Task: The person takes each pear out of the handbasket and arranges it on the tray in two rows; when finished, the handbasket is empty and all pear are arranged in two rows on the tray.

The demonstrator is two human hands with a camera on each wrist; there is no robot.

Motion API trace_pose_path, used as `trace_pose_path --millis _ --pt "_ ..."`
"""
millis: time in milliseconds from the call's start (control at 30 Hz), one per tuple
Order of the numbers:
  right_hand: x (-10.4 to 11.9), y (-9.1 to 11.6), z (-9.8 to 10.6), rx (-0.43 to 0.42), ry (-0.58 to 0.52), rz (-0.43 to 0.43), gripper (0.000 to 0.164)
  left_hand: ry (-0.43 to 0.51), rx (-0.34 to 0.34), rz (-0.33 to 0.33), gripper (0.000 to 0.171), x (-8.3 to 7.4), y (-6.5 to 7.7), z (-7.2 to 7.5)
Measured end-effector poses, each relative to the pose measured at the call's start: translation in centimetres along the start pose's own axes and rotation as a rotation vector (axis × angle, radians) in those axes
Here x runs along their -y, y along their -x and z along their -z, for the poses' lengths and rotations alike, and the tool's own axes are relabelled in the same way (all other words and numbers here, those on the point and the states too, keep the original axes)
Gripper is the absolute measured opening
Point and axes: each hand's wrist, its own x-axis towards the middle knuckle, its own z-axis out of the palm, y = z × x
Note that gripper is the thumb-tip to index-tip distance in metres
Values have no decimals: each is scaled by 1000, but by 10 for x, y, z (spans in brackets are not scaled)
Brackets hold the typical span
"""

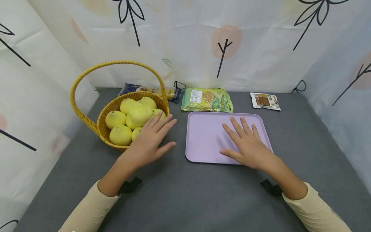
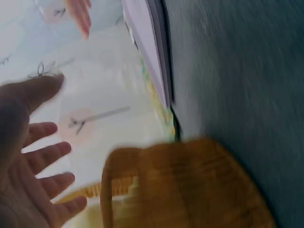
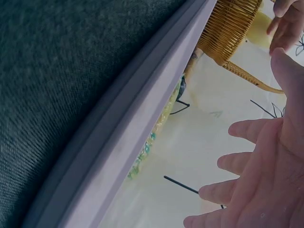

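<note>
My left hand [image 1: 147, 139] is held with its fingers spread over the right front rim of a yellow woven basket [image 1: 99, 124]. Several round yellow-green fruits [image 1: 121, 135] fill the basket, and its tall handle arches over them. In the left wrist view the left hand [image 2: 33, 166] holds nothing, with the basket [image 2: 190, 185] beside it. Fingers spread, my right hand [image 1: 250, 146] hovers over the right part of a lavender tray [image 1: 207, 138]. The right wrist view shows that hand [image 3: 270, 166] apart from the tray [image 3: 137, 128], its palm bare.
Behind the tray lies a green and yellow packet [image 1: 207, 100]. A blue and yellow packet [image 1: 174, 94] is partly hidden behind the basket. At the back right is a small white and brown packet [image 1: 264, 101]. A patterned white curtain [image 1: 185, 48] bounds the grey table [image 1: 179, 199].
</note>
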Motion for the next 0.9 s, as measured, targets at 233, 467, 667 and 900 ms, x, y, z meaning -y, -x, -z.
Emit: trace_pose_path --millis 233,467,667,900 --pt "-1 0 -1 -3 -10 -1 85 -15 -429 -53 45 20 14 24" --pt "-1 -2 -3 -7 -15 8 84 -11 -1003 -22 27 30 23 50" --pt "0 -4 -5 -7 -11 19 81 -66 -1256 133 30 51 44 66" --pt "2 -7 -6 -11 -4 22 81 134 -1134 390 54 86 83 72"
